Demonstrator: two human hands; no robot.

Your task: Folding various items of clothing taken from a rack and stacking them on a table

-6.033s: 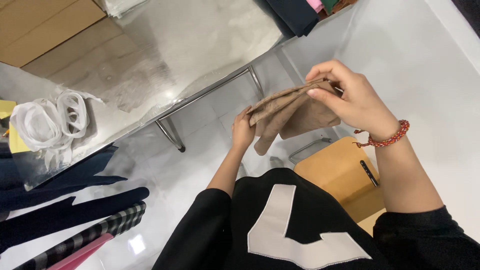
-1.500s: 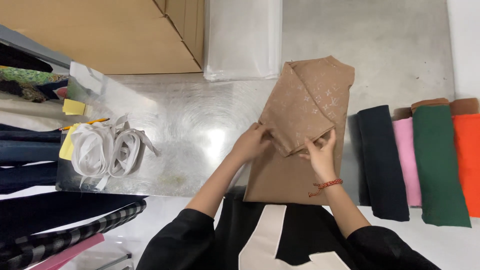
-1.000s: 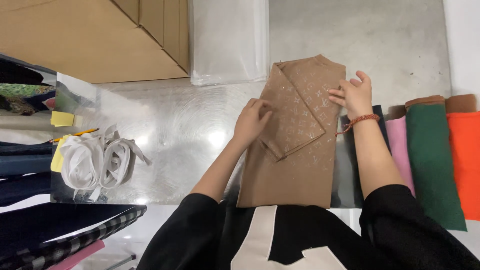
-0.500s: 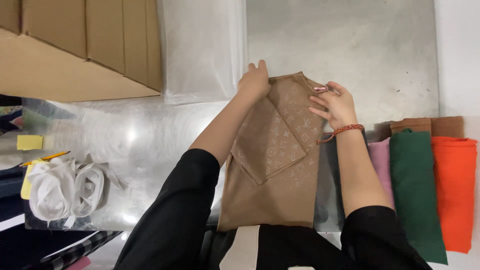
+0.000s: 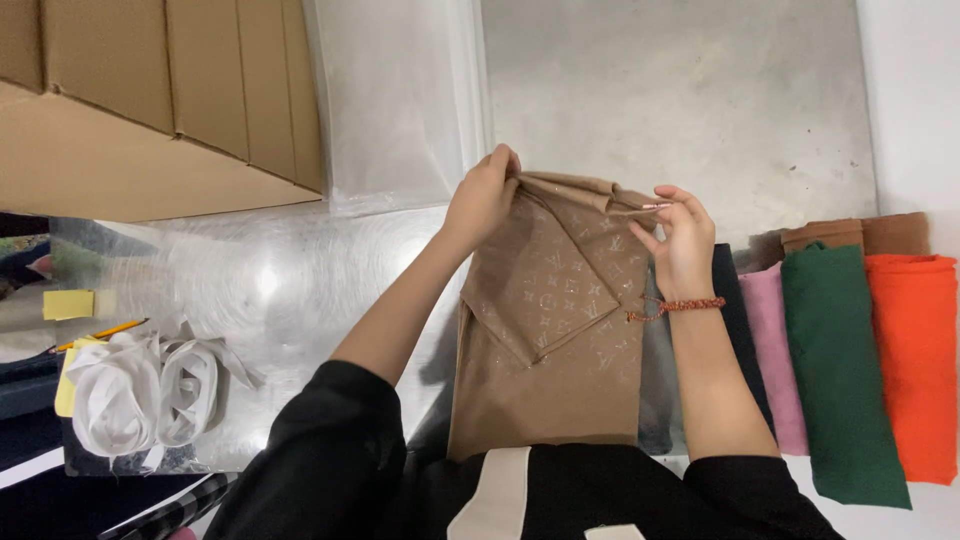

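Both hands pinch the far edge of the tan patterned scarf (image 5: 550, 330) lying folded on the steel counter (image 5: 680, 110): left hand (image 5: 482, 198) at its left corner, right hand (image 5: 680, 240) at its right. Uneven pulling could skew the fold, and the cloth may slide on smooth metal.

Bright, even overhead light fills the frame. Glare blooms on the metal table (image 5: 300, 290) at centre left. Focus is sharp, with soft shadows.

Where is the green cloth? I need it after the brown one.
In the head view, the green cloth lies at the right, between the pink cloth and the orange cloth.
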